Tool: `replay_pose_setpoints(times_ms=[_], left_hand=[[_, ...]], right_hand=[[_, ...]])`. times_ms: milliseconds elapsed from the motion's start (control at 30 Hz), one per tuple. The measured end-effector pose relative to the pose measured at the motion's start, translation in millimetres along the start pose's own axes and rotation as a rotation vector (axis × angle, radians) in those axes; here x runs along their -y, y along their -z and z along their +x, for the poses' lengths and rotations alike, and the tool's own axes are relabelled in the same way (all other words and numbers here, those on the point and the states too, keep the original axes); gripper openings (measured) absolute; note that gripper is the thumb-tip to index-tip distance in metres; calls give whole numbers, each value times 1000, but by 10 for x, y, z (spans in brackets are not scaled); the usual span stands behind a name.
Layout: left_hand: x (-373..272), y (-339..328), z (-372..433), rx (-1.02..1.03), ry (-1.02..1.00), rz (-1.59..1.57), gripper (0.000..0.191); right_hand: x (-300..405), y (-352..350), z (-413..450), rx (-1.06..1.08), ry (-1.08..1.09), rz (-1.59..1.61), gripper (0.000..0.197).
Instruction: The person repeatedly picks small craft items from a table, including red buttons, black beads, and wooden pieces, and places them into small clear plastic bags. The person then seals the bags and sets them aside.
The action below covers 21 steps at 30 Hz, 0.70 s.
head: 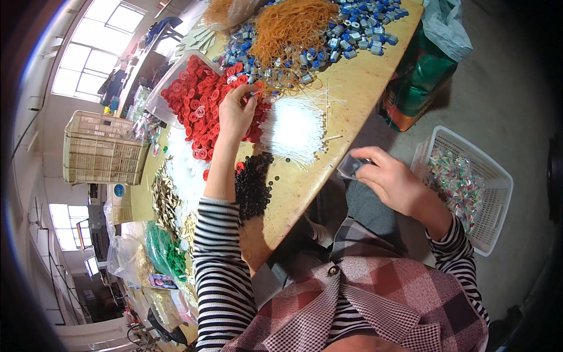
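Note:
My left hand [237,108] reaches over a heap of red plastic wheels [198,105], thumb and fingertips close together at its edge beside the rubber bands. Whether a piece is pinched there is too small to tell. Off the table edge, above my lap, my right hand [387,176] grips a small clear plastic bag [348,167] that looks dark inside. Between the hands lie a pile of thin white sticks [294,127] and a heap of small black plastic parts [253,189].
Orange rubber bands [290,26] lie over small blue-capped motors [347,39] on the table [369,92]. A white basket [501,211] of filled bags stands on the floor at right, near a green sack [422,75]. Green parts [173,259] and a beige crate [105,149] are at left.

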State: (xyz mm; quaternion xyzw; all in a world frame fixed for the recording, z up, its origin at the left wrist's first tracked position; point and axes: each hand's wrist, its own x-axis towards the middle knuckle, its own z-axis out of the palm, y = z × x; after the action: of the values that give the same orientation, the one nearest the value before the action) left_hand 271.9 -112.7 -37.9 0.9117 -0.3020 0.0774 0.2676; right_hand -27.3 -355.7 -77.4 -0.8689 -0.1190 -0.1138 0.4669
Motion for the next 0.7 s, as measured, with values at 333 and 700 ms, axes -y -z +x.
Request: replay_pose_setpoints(times_ms=[333,700], left_hand=[[406,-114,442,66,50,-289,11],[410,1082,474,-91,-1,-988,13]], right_hand=[[-134,-63,-232,-65,-53,49,7],[-93,-113,-284,-79,-32,13,8]])
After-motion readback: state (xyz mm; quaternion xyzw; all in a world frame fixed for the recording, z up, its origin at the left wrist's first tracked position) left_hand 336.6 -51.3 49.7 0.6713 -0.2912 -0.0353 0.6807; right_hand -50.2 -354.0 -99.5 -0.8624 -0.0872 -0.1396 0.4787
